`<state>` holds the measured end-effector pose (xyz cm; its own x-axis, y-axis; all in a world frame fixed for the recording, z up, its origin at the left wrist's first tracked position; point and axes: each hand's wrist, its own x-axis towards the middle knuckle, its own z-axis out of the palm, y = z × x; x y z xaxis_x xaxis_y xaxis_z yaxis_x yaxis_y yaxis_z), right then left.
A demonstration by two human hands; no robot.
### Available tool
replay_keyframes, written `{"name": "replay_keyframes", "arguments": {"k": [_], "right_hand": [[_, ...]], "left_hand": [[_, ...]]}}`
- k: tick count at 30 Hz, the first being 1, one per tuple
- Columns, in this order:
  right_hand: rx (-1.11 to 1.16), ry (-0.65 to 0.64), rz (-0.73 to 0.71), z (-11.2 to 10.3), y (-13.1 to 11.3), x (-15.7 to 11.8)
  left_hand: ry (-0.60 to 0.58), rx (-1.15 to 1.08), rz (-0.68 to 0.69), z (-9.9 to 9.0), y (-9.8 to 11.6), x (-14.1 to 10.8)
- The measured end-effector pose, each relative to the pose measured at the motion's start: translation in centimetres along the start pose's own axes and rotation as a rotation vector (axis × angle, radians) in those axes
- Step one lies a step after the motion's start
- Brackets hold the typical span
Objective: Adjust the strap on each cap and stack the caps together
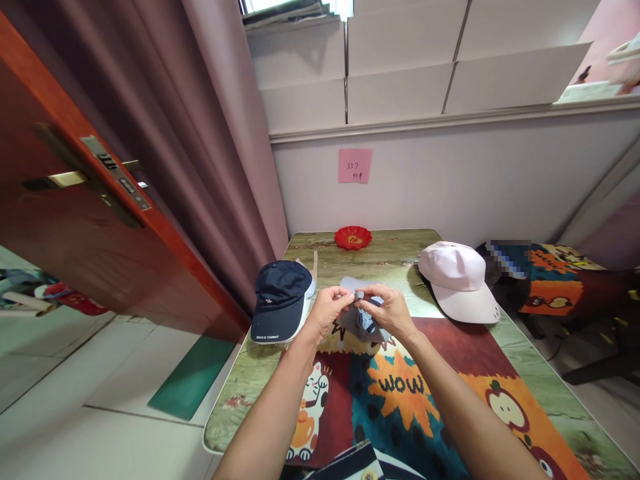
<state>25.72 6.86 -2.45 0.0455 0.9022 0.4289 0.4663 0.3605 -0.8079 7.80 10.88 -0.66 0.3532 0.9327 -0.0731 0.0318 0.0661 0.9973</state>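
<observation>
Both hands meet over the middle of the table at a small grey strap [359,296], which looks like the back strap of a grey-blue cap [368,327]. My left hand [330,311] pinches one side of the strap between thumb and fingers. From the other side, my right hand [390,309] pinches it too, partly covering the cap below. To the left of my left hand lies a navy cap [280,297] with white lettering on its brim, on top of a pale one. A pale pink cap [457,273] rests at the right, apart from my right hand.
A red scalloped dish [353,238] stands at the table's far edge. A colourful mat [360,393] covers the near part of the wood-patterned table [227,417]. A wooden door [100,220] and a curtain [210,133] border the left; a pink note [355,165] hangs on the wall.
</observation>
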Motion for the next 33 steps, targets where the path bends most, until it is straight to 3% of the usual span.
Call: {"name": "replay_keyframes", "arguments": {"k": [6,16,18,22,26,33], "right_hand": [[-0.044,0.020,-0.045,0.1,0.6,-0.2],[-0.060,0.011,-0.011,0.1,0.7,-0.2],[-0.018,-0.003,0.017,0.3,0.6,-0.2],[0.039,-0.059,0.007,0.3,0.4,-0.2],[0.066,-0.076,-0.003,0.1,0.6,-0.1],[0.264,-0.155,0.107,-0.1,1.3,-0.2]], "left_hand": [[0.044,-0.059,-0.025,0.4,0.5,-0.2],[0.191,0.054,0.013,-0.6,-0.7,0.5],[0.161,0.044,0.008,-0.6,-0.6,0.6],[-0.015,-0.007,-0.036,-0.4,-0.2,0.5],[-0.158,0.080,-0.060,-0.4,-0.1,0.7],[-0.194,0.121,-0.033,-1.6,-0.8,1.3]]}}
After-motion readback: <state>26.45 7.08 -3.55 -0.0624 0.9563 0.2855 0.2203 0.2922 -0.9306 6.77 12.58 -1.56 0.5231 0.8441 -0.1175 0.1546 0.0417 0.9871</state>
